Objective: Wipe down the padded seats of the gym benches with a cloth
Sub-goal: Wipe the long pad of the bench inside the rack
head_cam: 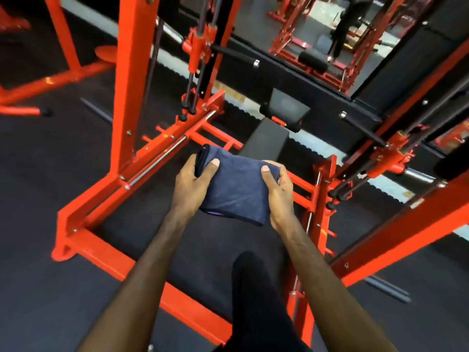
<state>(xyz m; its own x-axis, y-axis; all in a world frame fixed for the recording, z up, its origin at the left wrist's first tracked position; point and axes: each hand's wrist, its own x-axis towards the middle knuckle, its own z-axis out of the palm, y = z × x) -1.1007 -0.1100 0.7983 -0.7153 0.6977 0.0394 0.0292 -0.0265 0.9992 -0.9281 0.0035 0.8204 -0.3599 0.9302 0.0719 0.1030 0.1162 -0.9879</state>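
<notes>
A folded dark blue cloth (234,189) is held in the air between both hands at the centre of the head view. My left hand (193,184) grips its left edge with the thumb on top. My right hand (278,194) grips its right edge the same way. Just beyond the cloth lies a black padded bench seat (266,142) inside the red machine frame, and a smaller black pad (286,107) stands tilted up at its far end. The cloth hides the near end of the seat.
A red steel frame (132,80) with upright posts and floor rails surrounds the bench. Black handles (236,55) stick out on the left and right. A mirror (330,34) on the far wall reflects equipment and a person. My dark trouser leg (253,301) is below.
</notes>
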